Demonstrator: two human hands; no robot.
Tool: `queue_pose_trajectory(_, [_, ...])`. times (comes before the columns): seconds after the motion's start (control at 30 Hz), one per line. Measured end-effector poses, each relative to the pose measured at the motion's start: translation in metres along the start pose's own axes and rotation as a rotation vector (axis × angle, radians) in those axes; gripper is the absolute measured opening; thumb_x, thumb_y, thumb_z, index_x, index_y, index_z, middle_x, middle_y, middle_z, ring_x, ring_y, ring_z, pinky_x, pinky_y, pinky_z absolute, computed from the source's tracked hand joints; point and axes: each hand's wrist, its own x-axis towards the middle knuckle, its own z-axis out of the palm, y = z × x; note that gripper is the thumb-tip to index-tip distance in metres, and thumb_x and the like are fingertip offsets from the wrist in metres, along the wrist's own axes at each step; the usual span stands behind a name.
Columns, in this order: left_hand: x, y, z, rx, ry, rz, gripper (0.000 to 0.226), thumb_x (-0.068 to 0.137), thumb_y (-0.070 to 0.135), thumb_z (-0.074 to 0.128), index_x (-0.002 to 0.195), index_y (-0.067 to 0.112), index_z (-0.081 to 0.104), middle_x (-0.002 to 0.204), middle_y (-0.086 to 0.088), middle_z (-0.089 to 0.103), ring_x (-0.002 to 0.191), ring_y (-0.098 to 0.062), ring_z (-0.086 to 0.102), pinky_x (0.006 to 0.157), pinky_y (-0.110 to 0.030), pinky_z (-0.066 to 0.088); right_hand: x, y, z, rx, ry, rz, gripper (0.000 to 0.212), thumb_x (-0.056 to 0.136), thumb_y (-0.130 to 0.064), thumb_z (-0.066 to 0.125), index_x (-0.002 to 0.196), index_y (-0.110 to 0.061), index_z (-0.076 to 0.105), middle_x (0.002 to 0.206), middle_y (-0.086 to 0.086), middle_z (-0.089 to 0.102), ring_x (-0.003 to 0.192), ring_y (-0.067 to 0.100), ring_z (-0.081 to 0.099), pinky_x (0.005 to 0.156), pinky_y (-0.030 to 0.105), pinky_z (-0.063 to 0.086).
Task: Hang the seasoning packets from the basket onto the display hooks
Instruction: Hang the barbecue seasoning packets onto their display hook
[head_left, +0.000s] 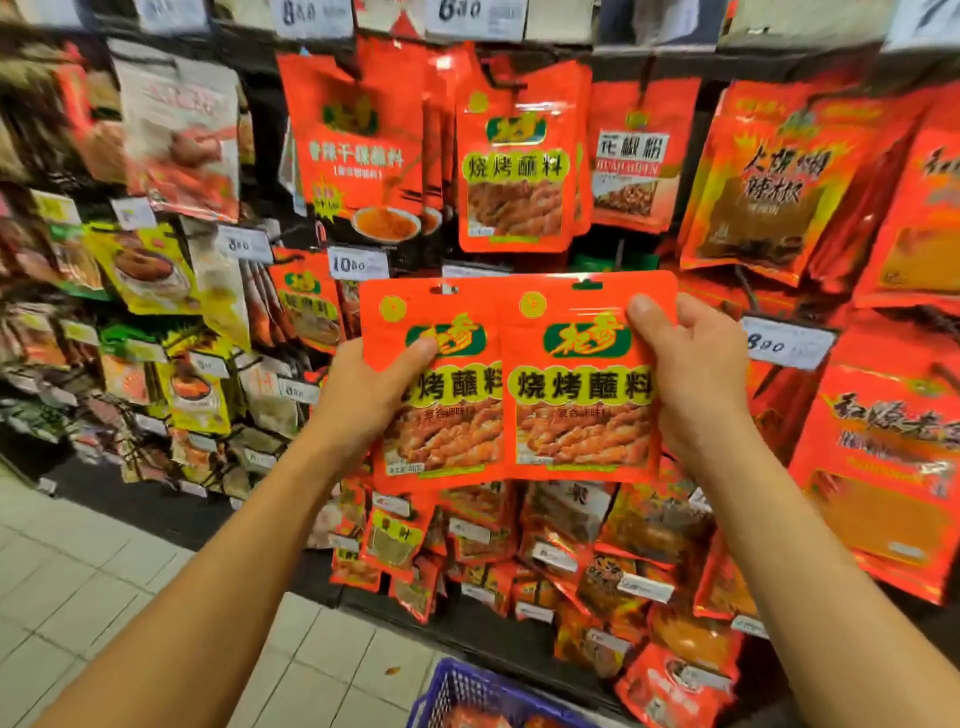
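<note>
Two identical red seasoning packets are held up in front of the display. My left hand (371, 389) grips the left packet (441, 415) with the thumb on its front. My right hand (685, 374) grips the right packet (582, 405), which overlaps the left one's edge. Straight above them the same red packets (514, 171) hang from a display hook (498, 78). The blue basket (457, 696) sits at the bottom edge with red packets inside.
Hanging red and yellow seasoning packets fill the rack on every side, with price tags (358, 262) on the hook ends. A larger red pack (878, 467) hangs close to my right arm. White tiled floor (104, 571) lies at lower left.
</note>
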Motion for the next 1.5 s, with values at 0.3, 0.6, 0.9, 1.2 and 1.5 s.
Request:
queue_pose_trajectory(0.3, [0.079, 0.041, -0.066, -0.114, 0.040, 0.097, 0.036, 0.068, 0.067, 0.073, 0.093, 0.041, 0.077, 0.092, 0.009, 0.079, 0.084, -0.010, 0.074, 0.075, -0.033, 0.056, 0.069, -0.062, 0.057, -0.067, 0.107, -0.162, 0.018, 0.080, -0.033, 0.067, 0.080, -0.017, 0.074, 0.077, -0.003, 0.075, 0.069, 0.013, 0.065, 0.068, 0.035, 0.055])
queue_pose_trajectory(0.6, [0.131, 0.055, -0.060, -0.122, -0.041, 0.236, 0.011, 0.081, 0.053, 0.070, 0.089, 0.048, 0.075, 0.084, 0.019, 0.077, 0.072, 0.003, 0.072, 0.058, -0.012, 0.051, 0.129, -0.067, 0.126, -0.117, 0.196, -0.182, 0.017, 0.080, -0.042, 0.071, 0.073, -0.027, 0.076, 0.071, -0.003, 0.074, 0.070, 0.017, 0.068, 0.076, 0.051, 0.058])
queue_pose_trajectory(0.9, [0.166, 0.053, -0.047, -0.168, -0.161, 0.234, 0.031, 0.074, 0.064, 0.071, 0.095, 0.041, 0.076, 0.099, 0.005, 0.079, 0.093, -0.018, 0.076, 0.092, -0.052, 0.058, 0.148, -0.068, 0.153, -0.257, 0.328, -0.186, 0.041, 0.087, -0.038, 0.068, 0.076, 0.001, 0.063, 0.070, 0.011, 0.067, 0.066, 0.021, 0.055, 0.071, 0.053, 0.052])
queue_pose_trajectory(1.2, [0.183, 0.056, -0.036, -0.182, -0.161, 0.189, 0.032, 0.076, 0.071, 0.063, 0.087, 0.044, 0.076, 0.092, 0.006, 0.079, 0.087, -0.017, 0.076, 0.088, -0.050, 0.059, 0.163, -0.057, 0.152, -0.394, 0.393, -0.164, 0.035, 0.091, -0.041, 0.067, 0.074, -0.010, 0.065, 0.076, 0.004, 0.070, 0.078, 0.028, 0.065, 0.068, 0.044, 0.047])
queue_pose_trajectory(1.5, [0.196, 0.076, 0.005, -0.254, -0.243, 0.210, 0.027, 0.093, 0.035, 0.070, 0.070, 0.021, 0.075, 0.075, 0.001, 0.076, 0.069, -0.015, 0.073, 0.061, -0.032, 0.058, 0.160, -0.046, 0.130, -0.098, 0.328, -0.231, 0.026, 0.090, -0.054, 0.057, 0.081, -0.030, 0.062, 0.075, -0.007, 0.067, 0.079, 0.021, 0.064, 0.073, 0.040, 0.048])
